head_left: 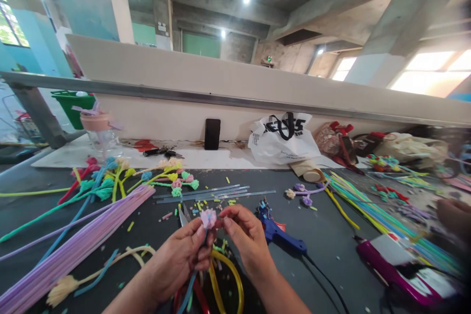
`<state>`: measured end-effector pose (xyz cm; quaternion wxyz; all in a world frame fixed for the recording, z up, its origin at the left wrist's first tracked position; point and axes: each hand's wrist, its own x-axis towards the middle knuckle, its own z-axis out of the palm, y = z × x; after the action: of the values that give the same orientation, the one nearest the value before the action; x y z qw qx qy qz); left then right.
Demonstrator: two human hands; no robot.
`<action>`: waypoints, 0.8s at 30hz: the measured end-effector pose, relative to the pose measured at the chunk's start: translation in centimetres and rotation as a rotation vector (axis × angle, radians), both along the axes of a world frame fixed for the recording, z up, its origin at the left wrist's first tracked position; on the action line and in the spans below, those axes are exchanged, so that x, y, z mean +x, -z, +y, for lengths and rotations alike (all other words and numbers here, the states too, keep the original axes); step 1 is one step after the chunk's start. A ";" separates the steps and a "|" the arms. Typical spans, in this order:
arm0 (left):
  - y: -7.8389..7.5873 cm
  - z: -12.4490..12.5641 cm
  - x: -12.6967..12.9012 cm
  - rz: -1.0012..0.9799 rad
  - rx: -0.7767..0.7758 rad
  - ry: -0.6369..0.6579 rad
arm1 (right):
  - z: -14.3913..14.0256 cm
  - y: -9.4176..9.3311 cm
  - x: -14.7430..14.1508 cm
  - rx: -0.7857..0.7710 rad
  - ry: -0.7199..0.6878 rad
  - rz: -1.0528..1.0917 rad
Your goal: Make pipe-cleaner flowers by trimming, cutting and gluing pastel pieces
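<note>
My left hand [180,260] is closed around the blue stem [191,289] of a small pipe-cleaner flower. The pale pink-lilac bloom [208,218] stands up above its thumb and fingertips. My right hand [246,235] is at the bloom's right side, thumb and forefinger pinched together; what sits between them, if anything, is too small to make out. Under the hands lie scissors with their metal blades [183,216] showing, red handles [200,297] and a yellow loop [237,274]. Just right of my right hand rests a blue glue gun [281,235].
Lilac pipe cleaners [84,240] and finished flowers [106,181] lie left. Clear glue sticks [217,193] and coloured snippets are behind the hands. A phone [212,134] and white bag [285,140] stand at the back. At right are a purple tool [393,274] and another person's hand [454,216].
</note>
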<state>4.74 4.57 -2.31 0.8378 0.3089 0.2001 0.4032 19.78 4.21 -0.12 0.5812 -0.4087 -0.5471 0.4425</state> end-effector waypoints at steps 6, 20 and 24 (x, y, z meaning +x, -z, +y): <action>-0.1 0.2 -0.4 0.083 -0.037 -0.020 | -0.3 -0.5 -0.1 0.040 0.031 -0.047; 0.1 -0.3 -0.7 0.089 0.047 0.006 | -1.1 -0.9 -0.6 0.196 0.016 -0.259; 0.4 -0.3 -0.7 0.148 0.075 0.001 | -1.3 -1.0 -0.5 0.150 -0.028 -0.211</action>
<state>4.06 4.32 -2.76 0.8088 0.3692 0.2460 0.3862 19.27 2.87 0.86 0.5433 -0.4008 -0.6423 0.3629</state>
